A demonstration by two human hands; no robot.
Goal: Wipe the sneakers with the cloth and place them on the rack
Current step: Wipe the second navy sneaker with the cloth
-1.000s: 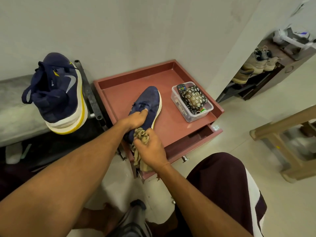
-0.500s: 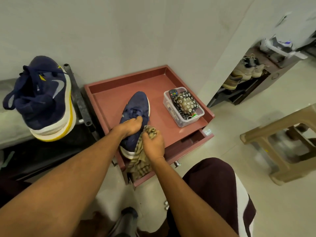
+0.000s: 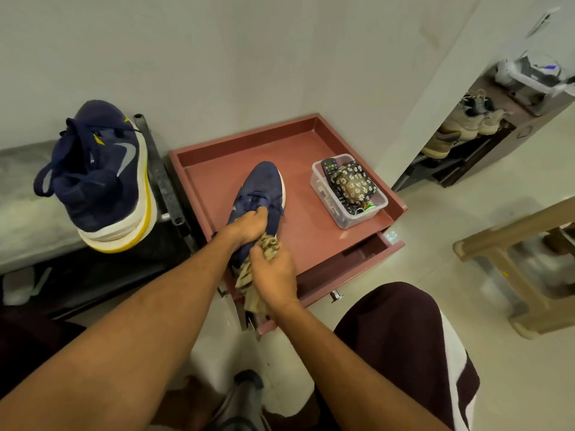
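Observation:
A navy sneaker (image 3: 261, 188) lies toe-away on the red-brown drawer unit top (image 3: 236, 157). My left hand (image 3: 247, 227) grips it at the laces and collar. My right hand (image 3: 273, 275) holds a bunched tan patterned cloth (image 3: 267, 244) against the sneaker's heel, which the hands hide. The second navy sneaker (image 3: 99, 178), with a white and yellow sole, stands tipped on its side on the dark rack (image 3: 161, 188) at the left.
A clear plastic box (image 3: 339, 216) with a remote and a flowered pouch sits on the unit's right side. The drawer (image 3: 357, 259) below is pulled out. A shoe shelf (image 3: 466, 141) stands at the far right, a beige stool (image 3: 522, 259) nearer. My knee is at the bottom right.
The cloth in my right hand has moved up and back down along the sneaker's heel. My left hand keeps its grip. The camera has shifted slightly.

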